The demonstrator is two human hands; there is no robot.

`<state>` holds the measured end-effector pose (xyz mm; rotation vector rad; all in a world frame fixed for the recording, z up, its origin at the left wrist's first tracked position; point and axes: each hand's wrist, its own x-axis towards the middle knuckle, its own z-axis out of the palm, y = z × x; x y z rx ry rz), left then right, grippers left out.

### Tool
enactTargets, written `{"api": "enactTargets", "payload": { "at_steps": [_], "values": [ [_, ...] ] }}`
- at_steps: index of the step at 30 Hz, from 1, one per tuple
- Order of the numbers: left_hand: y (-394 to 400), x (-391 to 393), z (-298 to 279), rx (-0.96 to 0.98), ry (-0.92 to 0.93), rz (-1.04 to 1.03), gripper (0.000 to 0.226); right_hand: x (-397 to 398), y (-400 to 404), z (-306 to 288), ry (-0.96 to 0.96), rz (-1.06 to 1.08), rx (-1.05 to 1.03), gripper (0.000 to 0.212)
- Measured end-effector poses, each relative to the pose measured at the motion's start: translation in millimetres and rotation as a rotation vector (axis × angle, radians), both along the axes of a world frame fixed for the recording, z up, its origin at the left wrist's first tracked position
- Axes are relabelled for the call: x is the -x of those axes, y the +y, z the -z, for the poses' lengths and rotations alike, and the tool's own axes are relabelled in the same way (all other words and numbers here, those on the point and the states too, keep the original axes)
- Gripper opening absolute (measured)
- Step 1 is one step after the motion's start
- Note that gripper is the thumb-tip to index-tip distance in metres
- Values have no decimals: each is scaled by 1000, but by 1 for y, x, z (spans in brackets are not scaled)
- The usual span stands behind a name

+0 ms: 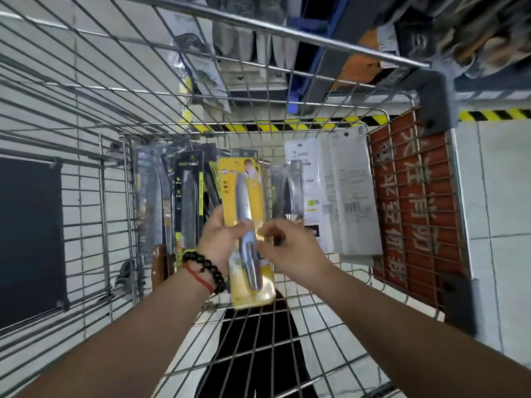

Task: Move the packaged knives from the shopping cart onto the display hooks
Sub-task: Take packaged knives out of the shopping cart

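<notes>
I look down into a wire shopping cart (109, 196). My left hand (221, 237) grips a yellow packaged knife (244, 193) by its left edge, holding it upright above the cart floor. My right hand (284, 245) pinches the same pack at its right side, near the knife's silver handle. Several black packaged knives (184, 202) lean against the cart's far left end. White packaged knives (342, 191) lean back-side out at the far right. The display hooks are blurred beyond the cart's top rail.
A red sign panel (413, 202) covers the cart's right wall. Yellow-black hazard tape (287, 126) runs along the floor beyond the cart. A dark panel (28, 239) hangs outside the left wall. Blurred hanging goods (244, 44) fill the shelves above.
</notes>
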<state>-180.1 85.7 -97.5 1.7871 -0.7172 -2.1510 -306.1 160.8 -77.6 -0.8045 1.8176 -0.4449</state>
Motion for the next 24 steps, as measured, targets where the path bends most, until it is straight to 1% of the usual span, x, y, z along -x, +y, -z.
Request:
{"api": "enactTargets", "payload": {
  "at_steps": [1,2,3,4,6,7,9,11,12,13,14,15,16,17,18,19,20,22,24],
  "values": [
    [-4,-7,0,20,-5,10,58,6,0,7,25,70,-5,16],
    [-7,-13,0,32,-2,-15,69,14,2,16,104,151,-20,16],
    [-10,-19,3,26,-6,-35,77,24,3,26,233,207,-67,22],
    [-12,-25,5,6,-4,-59,82,33,4,37,369,224,-151,32],
    [-14,-32,6,12,-21,-57,82,40,8,57,559,122,-343,55],
    [-14,-35,5,29,-21,-39,78,37,9,63,630,43,-397,62],
    [-12,-39,9,66,-7,-17,66,30,9,72,731,-27,-388,66],
    [-10,-40,10,60,14,-5,63,29,6,76,738,47,-377,63],
    [-9,-40,10,45,25,8,67,32,4,75,691,128,-382,58],
    [-9,-39,9,48,37,27,67,37,1,73,625,209,-380,50],
    [-9,-39,10,55,49,29,60,40,0,69,568,263,-370,39],
    [-9,-37,8,63,56,32,52,43,0,65,554,273,-345,29],
    [-8,-37,9,64,59,36,50,44,1,59,580,240,-304,20],
    [-7,-38,10,72,54,40,58,43,3,54,620,177,-256,15],
    [-5,-38,10,75,48,46,74,40,5,48,656,102,-211,15],
    [-5,-38,11,62,44,62,87,37,8,44,671,24,-182,19],
    [-4,-39,17,48,45,48,94,34,10,41,670,-51,-172,25],
    [-3,-39,17,48,62,46,99,30,14,44,624,-153,-183,34],
    [-3,-37,15,36,62,41,101,27,17,49,550,-193,-161,30]
  ]
}}
